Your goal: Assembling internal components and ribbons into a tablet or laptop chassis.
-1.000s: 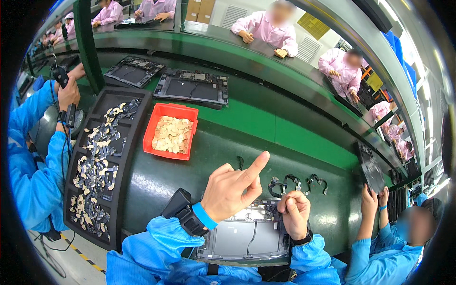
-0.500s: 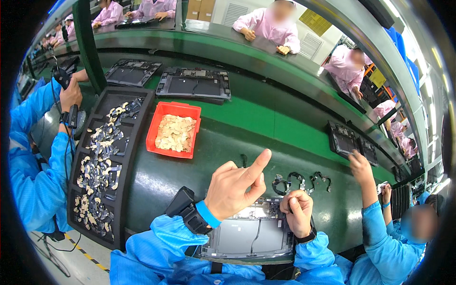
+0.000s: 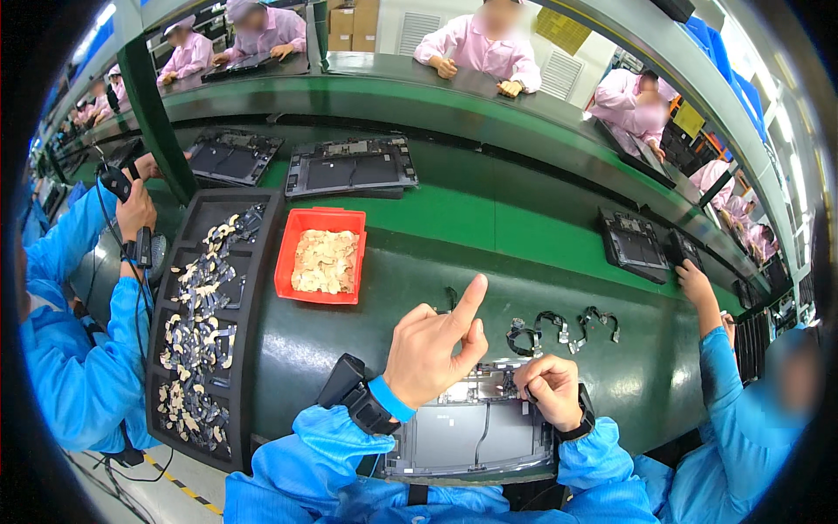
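Observation:
An opened flat device, like a tablet or laptop base [image 3: 441, 434], lies in front of me with grey battery panels and a circuit strip along its far edge. Above its far left part is my left hand [image 3: 434, 356], index finger stretched up, thumb apart and the other fingers curled; I see nothing held in it. My right hand [image 3: 553, 392] is closed in a pinch at the device's far right corner. A small dark bit shows at its fingertips, too small to name. Just beyond that hand lie several black looped flex cables [image 3: 552, 325].
A red bin [image 3: 285, 262] holds tan paper-like pieces. Left of it, a black compartment tray [image 3: 249, 345] carries dark strips and cream pieces. More opened devices [image 3: 351, 166] rest on the green belt [image 3: 463, 210]. Blue-sleeved co-workers sit on both sides, one reaching toward a device [image 3: 633, 243].
My view has shifted slightly, while both hands keep nearly the same pose over the device. The right co-worker's hand has moved farther right, toward the devices on the belt.

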{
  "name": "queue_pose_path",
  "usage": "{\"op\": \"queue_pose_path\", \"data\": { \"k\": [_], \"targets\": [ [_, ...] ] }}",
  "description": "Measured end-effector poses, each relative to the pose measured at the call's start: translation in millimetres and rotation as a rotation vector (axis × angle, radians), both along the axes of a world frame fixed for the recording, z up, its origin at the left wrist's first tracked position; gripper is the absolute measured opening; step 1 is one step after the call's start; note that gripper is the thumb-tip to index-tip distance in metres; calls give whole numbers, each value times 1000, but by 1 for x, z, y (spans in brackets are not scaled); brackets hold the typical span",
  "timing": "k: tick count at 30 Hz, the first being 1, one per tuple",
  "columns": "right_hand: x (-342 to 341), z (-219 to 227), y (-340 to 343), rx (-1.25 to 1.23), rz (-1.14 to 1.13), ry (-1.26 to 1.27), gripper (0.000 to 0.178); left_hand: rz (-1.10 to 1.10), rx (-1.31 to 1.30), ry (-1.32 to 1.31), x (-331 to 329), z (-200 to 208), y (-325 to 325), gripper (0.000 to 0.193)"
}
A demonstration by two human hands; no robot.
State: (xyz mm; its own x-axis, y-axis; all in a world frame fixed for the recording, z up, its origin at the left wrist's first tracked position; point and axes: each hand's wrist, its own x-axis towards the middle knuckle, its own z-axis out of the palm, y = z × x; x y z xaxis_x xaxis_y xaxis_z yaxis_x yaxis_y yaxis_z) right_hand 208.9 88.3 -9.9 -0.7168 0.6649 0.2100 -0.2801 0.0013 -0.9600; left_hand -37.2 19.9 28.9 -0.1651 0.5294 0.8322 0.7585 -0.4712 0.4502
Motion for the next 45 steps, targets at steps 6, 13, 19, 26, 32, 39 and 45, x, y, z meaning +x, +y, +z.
{"op": "queue_pose_path", "data": {
  "k": [6, 13, 19, 26, 32, 39, 45],
  "targets": [
    [5, -1, -4, -69, -20, -73, 10, -21, -60, -28, -1, -3, 0, 81],
    [2, 2, -3, -62, -13, -49, 10, -48, -3, -17, -1, -3, -3, 80],
    [7, 0, -1, -46, -23, -68, 9, -32, 86, -52, 3, 7, -4, 94],
    [4, -1, -1, -49, -32, -64, 9, 107, 670, 192, 1, -21, -8, 97],
    [-5, 7, -6, 20, -110, -105, 27, 0, 102, 307, -13, -6, -9, 97],
    [-5, 12, -7, 31, -85, -107, 26, -2, 87, 272, -11, -4, -11, 101],
    [-6, 12, -6, 20, -94, -109, 26, -29, 50, 243, -12, -5, -10, 98]
  ]
}}
